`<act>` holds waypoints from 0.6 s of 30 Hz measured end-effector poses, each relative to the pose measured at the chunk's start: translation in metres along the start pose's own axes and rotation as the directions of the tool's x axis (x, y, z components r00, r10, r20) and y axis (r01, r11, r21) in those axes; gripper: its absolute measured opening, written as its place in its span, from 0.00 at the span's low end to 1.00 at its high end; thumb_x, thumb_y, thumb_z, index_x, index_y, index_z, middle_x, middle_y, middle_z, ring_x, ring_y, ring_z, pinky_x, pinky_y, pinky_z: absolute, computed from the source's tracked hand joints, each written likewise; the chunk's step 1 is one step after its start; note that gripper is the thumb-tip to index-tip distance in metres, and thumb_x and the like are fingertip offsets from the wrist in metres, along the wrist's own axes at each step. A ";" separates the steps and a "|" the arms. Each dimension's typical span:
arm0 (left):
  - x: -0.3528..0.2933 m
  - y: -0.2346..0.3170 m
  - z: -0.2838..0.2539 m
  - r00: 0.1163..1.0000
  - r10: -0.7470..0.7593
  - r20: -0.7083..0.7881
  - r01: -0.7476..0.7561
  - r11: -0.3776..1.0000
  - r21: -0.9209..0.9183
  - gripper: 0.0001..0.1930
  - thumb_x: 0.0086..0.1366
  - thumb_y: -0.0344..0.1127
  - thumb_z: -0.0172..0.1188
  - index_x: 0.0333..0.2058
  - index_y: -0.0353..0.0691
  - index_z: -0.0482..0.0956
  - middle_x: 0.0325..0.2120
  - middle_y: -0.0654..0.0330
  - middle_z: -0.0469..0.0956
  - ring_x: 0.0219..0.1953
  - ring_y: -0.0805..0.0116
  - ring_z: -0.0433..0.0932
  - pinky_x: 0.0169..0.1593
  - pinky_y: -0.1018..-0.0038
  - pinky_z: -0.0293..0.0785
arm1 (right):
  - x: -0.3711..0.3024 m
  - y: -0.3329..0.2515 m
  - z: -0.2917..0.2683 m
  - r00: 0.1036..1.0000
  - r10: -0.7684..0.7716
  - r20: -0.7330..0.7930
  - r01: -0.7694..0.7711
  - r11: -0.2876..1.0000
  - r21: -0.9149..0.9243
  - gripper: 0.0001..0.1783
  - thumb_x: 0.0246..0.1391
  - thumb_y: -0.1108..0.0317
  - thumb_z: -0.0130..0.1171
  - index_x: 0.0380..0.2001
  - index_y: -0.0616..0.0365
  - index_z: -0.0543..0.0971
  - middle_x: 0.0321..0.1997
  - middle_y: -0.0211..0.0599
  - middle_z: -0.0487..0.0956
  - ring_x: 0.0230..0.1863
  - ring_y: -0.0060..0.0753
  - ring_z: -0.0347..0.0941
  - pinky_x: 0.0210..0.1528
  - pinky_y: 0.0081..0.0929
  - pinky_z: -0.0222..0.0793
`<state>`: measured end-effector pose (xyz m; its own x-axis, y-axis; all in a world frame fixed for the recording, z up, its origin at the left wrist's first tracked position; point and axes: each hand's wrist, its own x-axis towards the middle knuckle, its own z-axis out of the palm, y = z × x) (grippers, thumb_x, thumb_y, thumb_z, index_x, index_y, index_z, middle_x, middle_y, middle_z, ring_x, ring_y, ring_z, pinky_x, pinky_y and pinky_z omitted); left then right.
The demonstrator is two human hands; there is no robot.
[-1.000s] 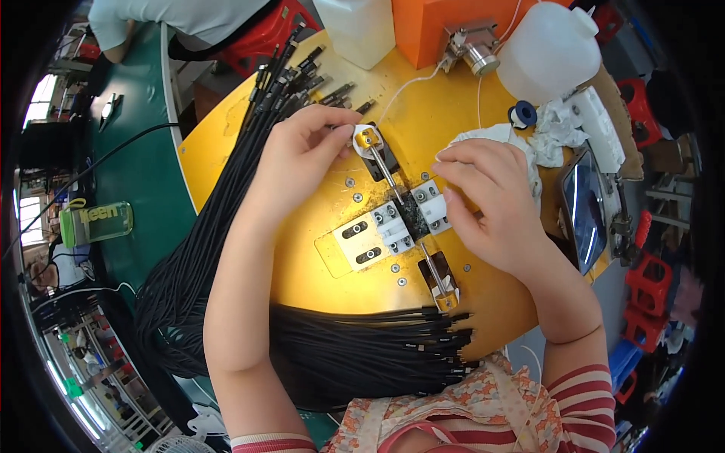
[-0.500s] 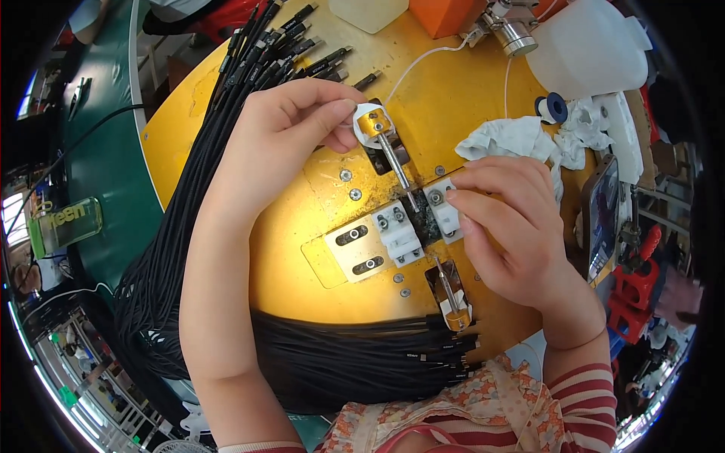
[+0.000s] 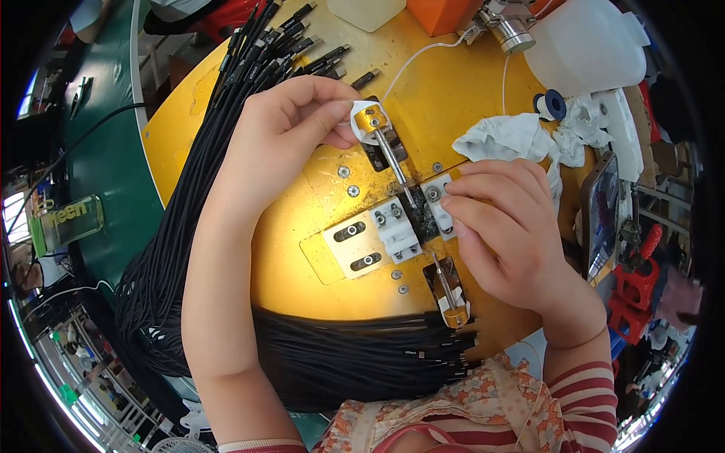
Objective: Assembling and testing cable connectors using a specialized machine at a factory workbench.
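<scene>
My left hand [image 3: 283,136] is closed in a pinch beside a brass-coloured collar [image 3: 371,119] that carries a slim metal rod [image 3: 393,160]. Its fingertips meet the edge of a white piece behind the collar; what they hold cannot be made out. My right hand [image 3: 506,226] is closed too, thumb and index fingertip at the right white block [image 3: 436,198], with anything between them hidden. Left of the dark gap stands another white block [image 3: 396,229] on a slotted metal plate [image 3: 351,245]. A second rod [image 3: 445,283] with a brass collar points up from below.
Bundled black cables [image 3: 185,226] curve round the left and front of the golden work plate [image 3: 291,264]. Crumpled white cloth [image 3: 506,138], a wire spool [image 3: 550,106], a white plastic jug [image 3: 589,49] and a phone [image 3: 601,215] lie at right. A thin white tube [image 3: 419,59] runs at the back.
My right hand has shifted very slightly at the right white block. My left hand keeps its pinch by the collar. The whole view has drifted a little.
</scene>
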<state>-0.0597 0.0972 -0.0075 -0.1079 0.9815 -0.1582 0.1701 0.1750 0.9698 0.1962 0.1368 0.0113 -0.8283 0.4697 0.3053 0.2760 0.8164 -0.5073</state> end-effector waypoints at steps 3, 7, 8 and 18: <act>-0.001 0.000 0.000 1.000 0.003 -0.024 -0.002 1.000 0.016 0.10 0.69 0.28 0.55 0.44 0.28 0.78 0.33 0.60 0.80 0.32 0.78 0.78 0.39 0.82 0.77 | 0.001 -0.001 -0.001 1.000 -0.001 0.014 0.000 1.000 0.006 0.15 0.41 0.79 0.60 0.37 0.59 0.79 0.42 0.38 0.79 0.47 0.44 0.75 0.47 0.40 0.65; -0.001 -0.002 0.001 0.999 0.027 -0.038 -0.025 0.999 0.041 0.10 0.69 0.30 0.57 0.44 0.28 0.79 0.34 0.59 0.81 0.32 0.76 0.79 0.38 0.81 0.78 | -0.001 0.001 0.000 0.999 -0.049 -0.009 0.048 0.998 -0.034 0.14 0.38 0.76 0.62 0.34 0.61 0.79 0.39 0.36 0.77 0.44 0.39 0.74 0.46 0.38 0.65; -0.001 -0.001 0.002 0.999 0.026 -0.037 -0.025 0.999 0.043 0.10 0.69 0.30 0.57 0.44 0.28 0.79 0.34 0.59 0.81 0.32 0.76 0.79 0.38 0.81 0.78 | -0.001 0.001 0.000 0.999 -0.049 -0.011 0.049 0.998 -0.031 0.14 0.38 0.76 0.62 0.34 0.61 0.79 0.39 0.37 0.77 0.44 0.39 0.74 0.46 0.38 0.65; -0.004 -0.003 0.012 0.988 0.029 -0.151 -0.021 0.999 0.050 0.09 0.69 0.28 0.55 0.41 0.28 0.79 0.28 0.59 0.82 0.31 0.76 0.81 0.40 0.81 0.79 | -0.001 0.000 0.000 0.998 -0.053 -0.016 0.053 0.998 -0.020 0.15 0.37 0.76 0.62 0.34 0.61 0.79 0.39 0.37 0.76 0.43 0.39 0.75 0.45 0.38 0.66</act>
<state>-0.0483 0.0939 -0.0122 -0.2501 0.9630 -0.1005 0.2211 0.1578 0.9624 0.1967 0.1367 0.0112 -0.8339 0.4308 0.3449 0.2412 0.8466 -0.4744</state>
